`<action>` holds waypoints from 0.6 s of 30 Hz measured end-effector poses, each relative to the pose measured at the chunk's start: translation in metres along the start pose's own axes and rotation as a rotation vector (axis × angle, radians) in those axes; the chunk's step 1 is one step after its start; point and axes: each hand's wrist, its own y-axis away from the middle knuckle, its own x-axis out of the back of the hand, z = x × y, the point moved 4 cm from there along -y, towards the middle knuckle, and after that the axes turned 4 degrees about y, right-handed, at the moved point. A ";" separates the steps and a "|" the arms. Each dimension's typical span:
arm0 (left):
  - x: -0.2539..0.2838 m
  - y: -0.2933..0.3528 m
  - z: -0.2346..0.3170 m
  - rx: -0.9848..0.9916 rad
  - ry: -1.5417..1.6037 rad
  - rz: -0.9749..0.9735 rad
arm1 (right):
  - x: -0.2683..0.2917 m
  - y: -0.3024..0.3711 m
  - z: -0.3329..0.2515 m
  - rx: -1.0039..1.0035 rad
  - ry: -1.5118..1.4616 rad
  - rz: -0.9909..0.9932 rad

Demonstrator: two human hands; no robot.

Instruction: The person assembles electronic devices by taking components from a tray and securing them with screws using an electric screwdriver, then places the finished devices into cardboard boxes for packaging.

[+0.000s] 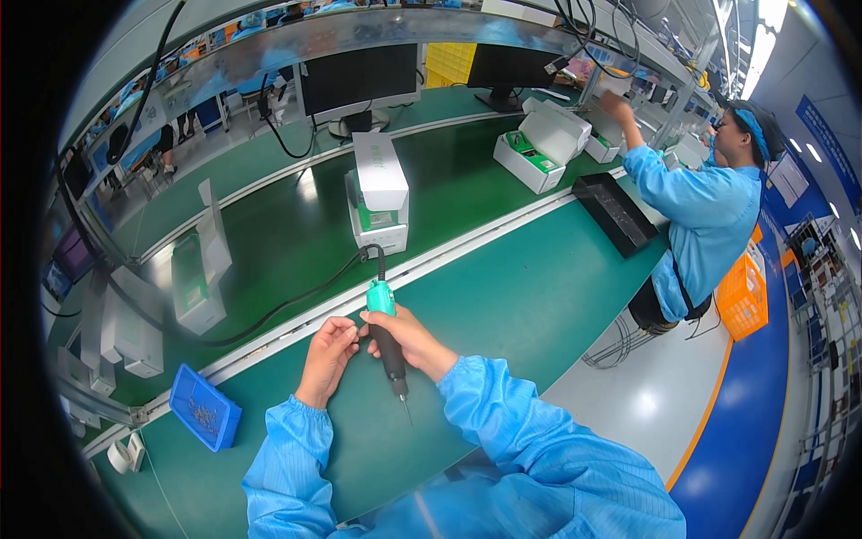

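Observation:
My right hand (409,337) is wrapped round an electric screwdriver (389,352) with a green upper end and a black grip. Its thin bit slants down toward my body, above the green bench top. A black cord leaves the green end. Close beside it on the left, my left hand (330,356) has thumb and fingertips pinched together. Whatever is between those fingertips is too small to make out. To the left of my left forearm, a blue bin (206,407) holds many small dark pieces, probably screws.
Beyond the white rail, an open white box (381,193) with green contents stands ahead; more open boxes (530,166) sit left and right. A black tray (614,214) lies at right, beside a co-worker in blue (718,193). Two monitors (361,83) stand at the back.

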 end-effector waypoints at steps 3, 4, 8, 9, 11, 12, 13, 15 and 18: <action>-0.004 0.004 0.004 -0.035 -0.024 0.016 | -0.003 0.002 -0.001 0.003 0.021 -0.013; -0.006 0.006 0.005 -0.041 -0.023 0.024 | -0.006 0.004 -0.002 0.007 0.039 -0.025; -0.024 0.018 0.018 -0.248 -0.308 0.135 | -0.004 0.005 0.003 -0.021 0.029 -0.017; -0.041 0.027 0.032 -0.378 -0.348 0.151 | -0.002 0.007 0.002 -0.021 0.038 -0.010; -0.080 0.055 0.066 -0.582 -0.367 0.070 | 0.001 0.009 0.001 -0.029 0.046 -0.006; -0.097 0.075 0.085 -0.678 -0.387 0.023 | 0.000 0.009 0.001 -0.020 0.054 -0.005; -0.119 0.096 0.101 -0.773 -0.292 -0.035 | 0.003 0.009 0.001 -0.010 0.062 0.010; -0.141 0.135 0.127 -1.030 -0.216 -0.200 | 0.004 0.007 0.000 -0.023 0.055 0.001; -0.165 0.176 0.138 -0.952 0.091 -0.172 | -0.005 0.004 -0.001 -0.019 0.058 -0.019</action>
